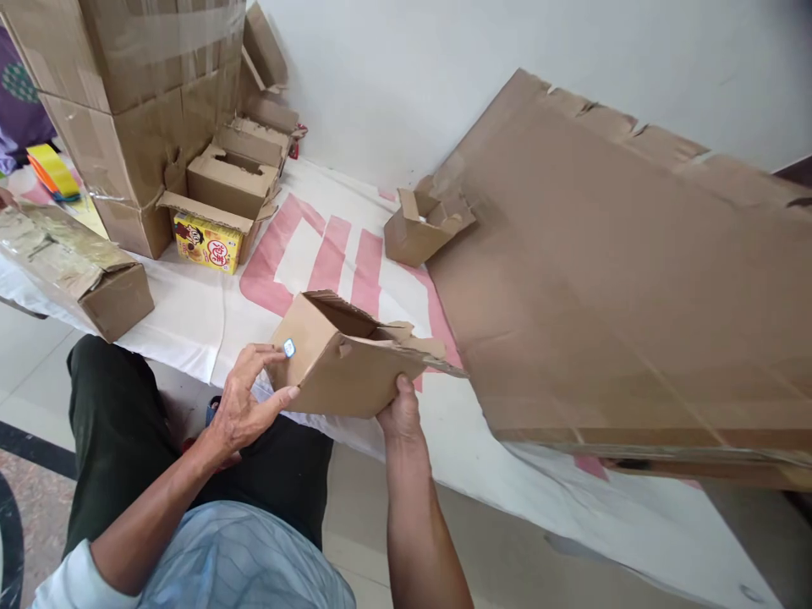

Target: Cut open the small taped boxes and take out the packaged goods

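An open-topped cardboard box (355,376) with torn, ragged upper edges is tilted at the front edge of the table. My right hand (401,410) grips its near side toward the right end, thumb on the outer wall and the other fingers hidden beneath. At the box's left end is my left hand (247,397), fingers spread and thumb apart, its fingertips touching the end panel. A small blue-and-white sticker (289,348) shows on that panel by the fingertips. The inside of the box is mostly hidden.
A large cardboard sheet or carton (622,279) fills the right side. Behind lies a small open box (412,233). Stacked cartons (145,118) rise at back left, beside open boxes (232,182) and a yellow printed pack (208,243). A taped box (117,300) lies left, near tape rolls (54,172).
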`<move>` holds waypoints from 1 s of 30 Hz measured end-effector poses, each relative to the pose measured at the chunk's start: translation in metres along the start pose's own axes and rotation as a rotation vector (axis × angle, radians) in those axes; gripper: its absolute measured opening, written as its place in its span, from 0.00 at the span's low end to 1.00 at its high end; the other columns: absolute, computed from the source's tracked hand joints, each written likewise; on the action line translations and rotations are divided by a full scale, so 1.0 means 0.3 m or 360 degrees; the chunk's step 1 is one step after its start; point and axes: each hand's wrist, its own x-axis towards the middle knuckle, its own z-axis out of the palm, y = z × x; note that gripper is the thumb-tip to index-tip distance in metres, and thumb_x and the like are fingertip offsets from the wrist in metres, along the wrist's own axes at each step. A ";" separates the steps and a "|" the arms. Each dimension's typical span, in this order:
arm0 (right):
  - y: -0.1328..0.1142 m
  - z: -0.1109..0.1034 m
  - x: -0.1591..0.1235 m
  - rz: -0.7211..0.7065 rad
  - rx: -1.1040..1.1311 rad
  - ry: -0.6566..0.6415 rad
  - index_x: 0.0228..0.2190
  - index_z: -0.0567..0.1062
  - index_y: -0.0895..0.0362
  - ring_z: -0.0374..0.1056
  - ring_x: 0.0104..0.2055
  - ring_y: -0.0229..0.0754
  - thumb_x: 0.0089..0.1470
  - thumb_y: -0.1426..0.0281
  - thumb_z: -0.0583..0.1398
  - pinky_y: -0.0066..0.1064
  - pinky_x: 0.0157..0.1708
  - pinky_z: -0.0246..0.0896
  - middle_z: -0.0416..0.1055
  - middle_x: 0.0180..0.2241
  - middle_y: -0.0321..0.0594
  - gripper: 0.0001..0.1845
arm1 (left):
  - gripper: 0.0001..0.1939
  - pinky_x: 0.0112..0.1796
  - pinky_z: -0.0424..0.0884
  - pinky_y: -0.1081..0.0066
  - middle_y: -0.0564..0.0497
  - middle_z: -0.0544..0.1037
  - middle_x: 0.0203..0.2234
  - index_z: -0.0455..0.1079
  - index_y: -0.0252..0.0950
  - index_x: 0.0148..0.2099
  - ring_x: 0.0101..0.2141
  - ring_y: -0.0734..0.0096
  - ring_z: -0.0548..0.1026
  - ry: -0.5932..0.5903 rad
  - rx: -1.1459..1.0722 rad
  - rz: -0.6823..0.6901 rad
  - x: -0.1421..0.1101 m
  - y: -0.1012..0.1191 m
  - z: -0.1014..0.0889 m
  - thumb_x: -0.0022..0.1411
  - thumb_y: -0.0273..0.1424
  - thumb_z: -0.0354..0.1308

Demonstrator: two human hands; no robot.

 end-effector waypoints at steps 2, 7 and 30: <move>0.008 0.011 0.005 0.0028 0.0016 0.0021 0.47 0.84 0.48 0.77 0.62 0.62 0.38 0.35 0.75 0.58 0.68 0.70 0.87 0.51 0.43 0.42 | 0.21 0.61 0.80 0.49 0.39 0.82 0.58 0.80 0.40 0.63 0.59 0.49 0.82 0.0065 0.0004 0.0065 -0.007 0.002 0.000 0.74 0.42 0.73; 0.016 0.046 -0.002 0.0049 0.0003 -0.0058 0.48 0.85 0.49 0.76 0.64 0.64 0.37 0.32 0.75 0.59 0.70 0.69 0.87 0.52 0.43 0.44 | 0.25 0.58 0.80 0.53 0.40 0.79 0.57 0.79 0.41 0.70 0.57 0.53 0.80 0.0147 0.0068 0.0037 0.001 -0.010 -0.025 0.78 0.45 0.68; 0.022 0.091 -0.023 0.0093 -0.0033 -0.0152 0.48 0.86 0.48 0.78 0.61 0.63 0.33 0.32 0.76 0.59 0.69 0.71 0.88 0.52 0.43 0.47 | 0.21 0.59 0.79 0.50 0.42 0.82 0.53 0.86 0.47 0.65 0.53 0.54 0.80 0.0156 -0.0040 -0.0168 -0.013 -0.010 -0.082 0.73 0.39 0.75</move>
